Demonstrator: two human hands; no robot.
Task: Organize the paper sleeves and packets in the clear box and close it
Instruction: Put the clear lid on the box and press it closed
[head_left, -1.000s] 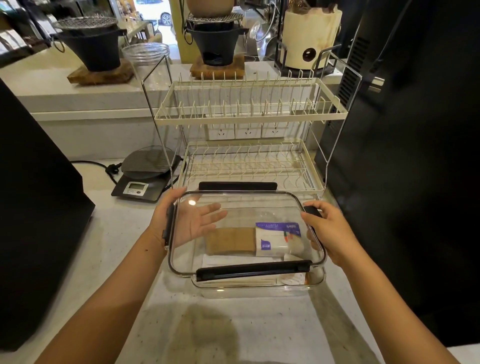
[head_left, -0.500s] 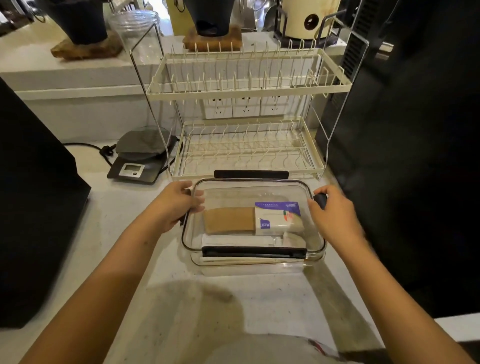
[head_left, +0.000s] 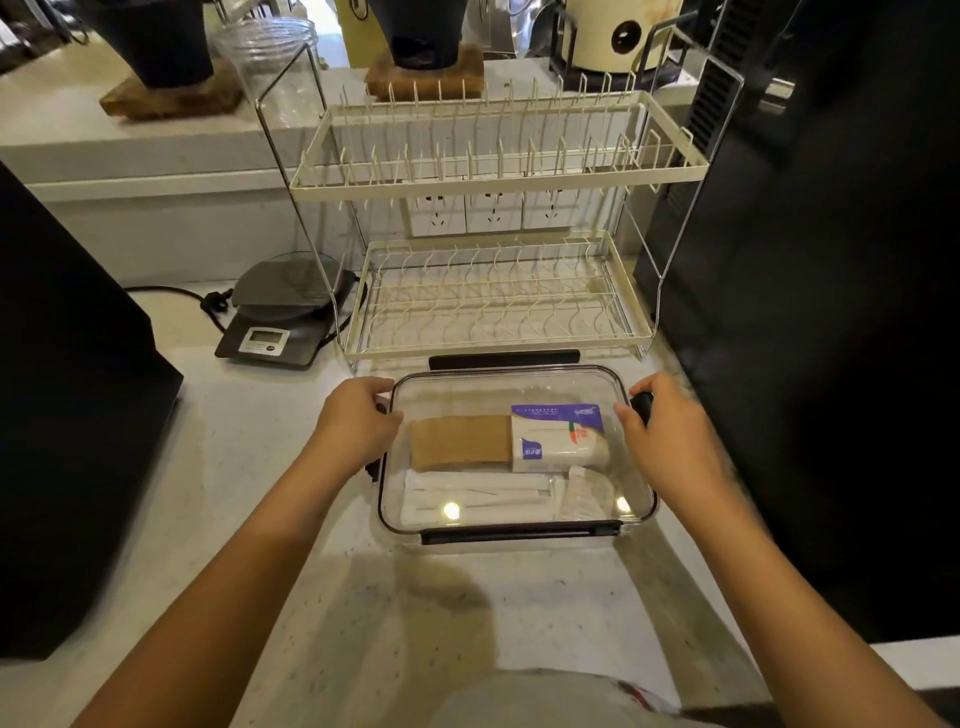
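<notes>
The clear box (head_left: 644, 512) sits on the counter with its transparent lid (head_left: 498, 389) lying flat on top. Through the lid I see a brown paper sleeve (head_left: 460, 441), a white and purple packet (head_left: 558, 436) to its right, and white paper sleeves (head_left: 478, 499) along the near side. My left hand (head_left: 358, 421) curls over the lid's left edge and its black side latch. My right hand (head_left: 670, 431) grips the right edge over the black latch (head_left: 643, 404). Black latches at the front (head_left: 519, 534) and back (head_left: 504, 358) stick out.
A cream two-tier dish rack (head_left: 493, 171) stands just behind the box. A digital kitchen scale (head_left: 280, 317) with a cord sits back left. A large black appliance (head_left: 62, 405) stands to the left and another dark machine (head_left: 810, 260) to the right. Pots on wooden blocks occupy the raised ledge.
The lid came down from a tilted, raised position to flat on the box. My left hand moved from under the lid to its left edge. The view shifted downward.
</notes>
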